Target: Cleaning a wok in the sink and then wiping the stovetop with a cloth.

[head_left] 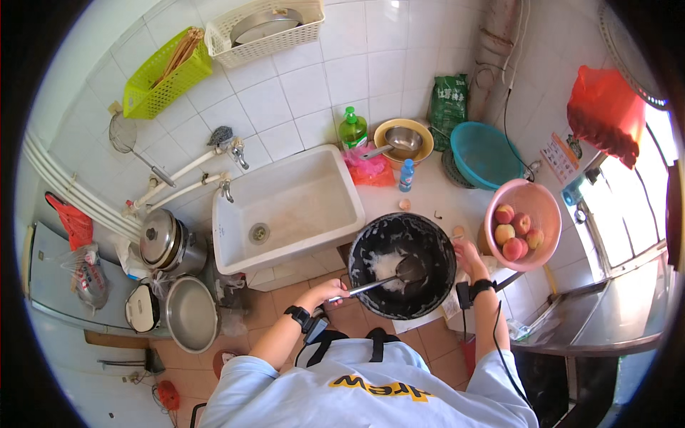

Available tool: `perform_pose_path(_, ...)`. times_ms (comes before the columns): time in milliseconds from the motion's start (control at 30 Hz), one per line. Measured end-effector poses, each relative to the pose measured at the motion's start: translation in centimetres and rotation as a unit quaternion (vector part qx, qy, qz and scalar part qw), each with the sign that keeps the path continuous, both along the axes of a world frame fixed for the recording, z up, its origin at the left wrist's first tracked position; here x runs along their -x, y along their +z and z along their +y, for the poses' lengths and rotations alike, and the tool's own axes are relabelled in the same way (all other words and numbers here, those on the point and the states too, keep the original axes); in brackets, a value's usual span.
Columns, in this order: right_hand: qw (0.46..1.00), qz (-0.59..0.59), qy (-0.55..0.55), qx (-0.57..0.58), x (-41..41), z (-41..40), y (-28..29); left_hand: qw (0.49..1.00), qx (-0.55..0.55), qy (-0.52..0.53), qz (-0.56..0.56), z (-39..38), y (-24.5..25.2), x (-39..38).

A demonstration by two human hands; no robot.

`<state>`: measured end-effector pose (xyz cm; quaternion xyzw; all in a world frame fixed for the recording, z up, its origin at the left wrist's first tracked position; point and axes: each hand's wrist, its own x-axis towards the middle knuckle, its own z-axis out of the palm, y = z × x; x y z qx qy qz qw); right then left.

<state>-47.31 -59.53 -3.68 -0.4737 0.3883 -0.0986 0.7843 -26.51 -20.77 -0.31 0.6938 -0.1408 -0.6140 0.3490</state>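
Note:
My left hand [330,292] grips the metal handle of a wok spatula [369,286], whose broad dark head lies inside a large black wok [374,235]. White residue coats the inner wall of the wok, and a pale, wet-looking white mass [386,263] sits at its bottom; I cannot tell what it is. At the wok's right rim, the fingers of my right hand [470,258] hold its edge by a small handle. The wok hangs partly over the counter's front edge. Both wrists wear black straps with small devices.
Left of the wok is a white sink [299,198]. Behind stand a blue bottle [406,175], a yellow bowl [381,131] with a metal ladle, and green dish soap [353,131]. Right are a pink basket of peaches [548,230] and a teal basin [481,155]. An eggshell [404,204] lies nearby.

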Motion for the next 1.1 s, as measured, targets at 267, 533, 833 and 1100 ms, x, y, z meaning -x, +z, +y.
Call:
perform_pose_path(267, 0.994, 0.014, -0.094, 0.061, 0.5, 5.0, 8.5, 0.996, 0.070, -0.029, 0.039, 1.3, 3.4, -4.6)
perform_pose_path(533, 0.985, -0.055, -0.103, 0.130, -11.7, 10.4, 15.2, 0.981, 0.162, 0.042, 0.093, 6.8, 6.2, -15.6)
perform_pose_path(833, 0.992, -0.091, -0.051, 0.073, -28.4, 16.4, 10.8, 0.981, 0.135, 0.128, 0.047, 15.5, 3.7, -28.4)
perform_pose_path(1100, 0.995, -0.078, 0.037, 0.048, -39.2, 17.0, 5.1, 0.968, 0.106, 0.222, 0.039, 18.6, 0.5, -33.7)
